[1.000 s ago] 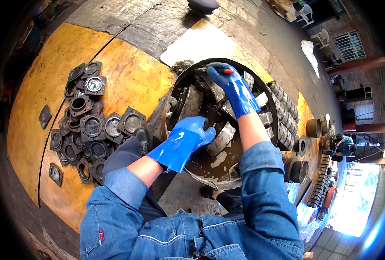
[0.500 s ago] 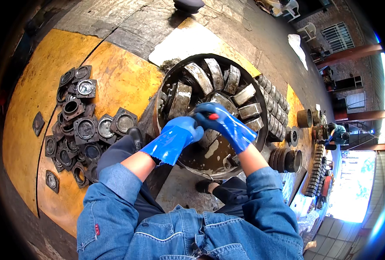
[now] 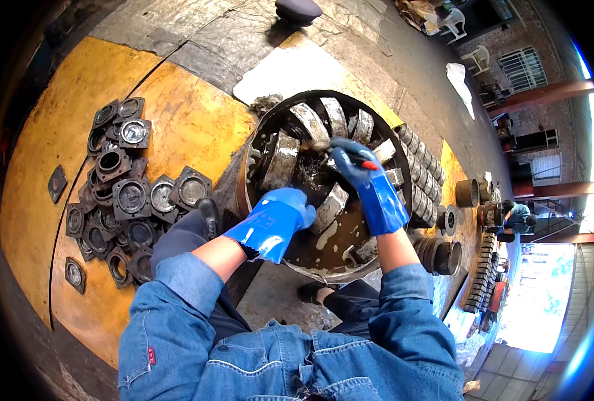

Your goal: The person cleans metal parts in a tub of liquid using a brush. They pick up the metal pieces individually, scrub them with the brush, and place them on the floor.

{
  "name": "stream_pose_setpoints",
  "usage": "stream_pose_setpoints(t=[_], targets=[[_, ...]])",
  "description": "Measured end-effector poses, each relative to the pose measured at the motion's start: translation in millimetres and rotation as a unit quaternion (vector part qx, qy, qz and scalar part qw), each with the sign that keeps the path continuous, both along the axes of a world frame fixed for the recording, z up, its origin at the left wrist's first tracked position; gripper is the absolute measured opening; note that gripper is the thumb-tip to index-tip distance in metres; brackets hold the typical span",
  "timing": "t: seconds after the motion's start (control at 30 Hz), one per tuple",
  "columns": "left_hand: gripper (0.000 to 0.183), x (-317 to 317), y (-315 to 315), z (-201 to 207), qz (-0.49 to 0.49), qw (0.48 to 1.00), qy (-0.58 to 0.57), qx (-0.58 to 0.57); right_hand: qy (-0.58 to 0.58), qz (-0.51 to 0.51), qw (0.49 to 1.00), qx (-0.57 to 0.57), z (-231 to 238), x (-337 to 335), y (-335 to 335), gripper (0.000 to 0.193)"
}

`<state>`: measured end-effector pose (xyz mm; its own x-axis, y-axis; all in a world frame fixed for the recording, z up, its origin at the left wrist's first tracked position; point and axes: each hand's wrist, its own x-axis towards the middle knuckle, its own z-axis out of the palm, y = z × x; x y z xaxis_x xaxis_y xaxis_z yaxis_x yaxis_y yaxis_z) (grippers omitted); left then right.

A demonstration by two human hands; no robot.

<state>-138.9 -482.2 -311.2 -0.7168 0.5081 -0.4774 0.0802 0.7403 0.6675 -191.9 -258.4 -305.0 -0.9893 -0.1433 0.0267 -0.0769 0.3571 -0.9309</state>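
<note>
A round metal tub (image 3: 242,180) stands before me, with murky liquid and several thick, grimy metal rings (image 3: 281,160) along its inner wall. My left hand (image 3: 285,212), in a blue rubber glove, is closed at the edge of another metal ring (image 3: 331,208) low in the tub. Its fingertips are partly hidden. My right hand (image 3: 357,164), gloved alike and dark with dirt, grips a brush (image 3: 318,145). The brush's red handle end shows above the glove, and its head points left over the tub's middle.
Square dark metal flanges (image 3: 131,197) lie piled on the yellow board at left. Rows of stacked metal rings (image 3: 422,164) stand right of the tub, with metal cylinders (image 3: 467,193) beyond. A dark stool (image 3: 298,11) is at the far side. Another person (image 3: 520,218) works at far right.
My right hand has moved up and to the right with the brush, away from my left hand. The left hand has shifted slightly down, and the ring beside it is now in plain view.
</note>
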Motion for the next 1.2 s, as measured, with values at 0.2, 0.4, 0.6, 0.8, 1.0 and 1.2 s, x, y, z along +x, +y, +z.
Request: stream_pose_setpoints(t=[0.2,0.4,0.6,0.8,1.0,1.2], targets=[[0.050,3.0,4.9,4.2,0.018,1.000,-0.010,0.004,0.111,-0.048,0.989,0.087,-49.2,-21.8,11.4,0.021],[0.052,1.6,7.0,4.0,0.022,1.000,-0.010,0.004,0.072,0.042,0.992,0.097,-37.4,-96.8,-20.4,0.027],[0.049,-8.3,2.7,5.1,0.061,0.998,0.003,0.016,-0.041,-0.011,0.993,0.112,-35.5,-137.0,-51.8,0.023],[0.049,-22.1,-4.0,15.4,0.097,0.995,0.028,0.021,-0.029,0.023,0.997,0.068,-7.7,-67.1,-6.8,0.028],[0.047,-25.2,-9.0,11.0,0.139,0.985,0.097,-0.027,0.111,0.053,0.977,0.173,-19.1,3.8,9.2,0.017],[0.044,-27.4,-8.9,-1.5,0.127,0.971,0.175,-0.097,0.157,0.215,0.916,0.299,-48.5,9.4,-16.0,0.019]])
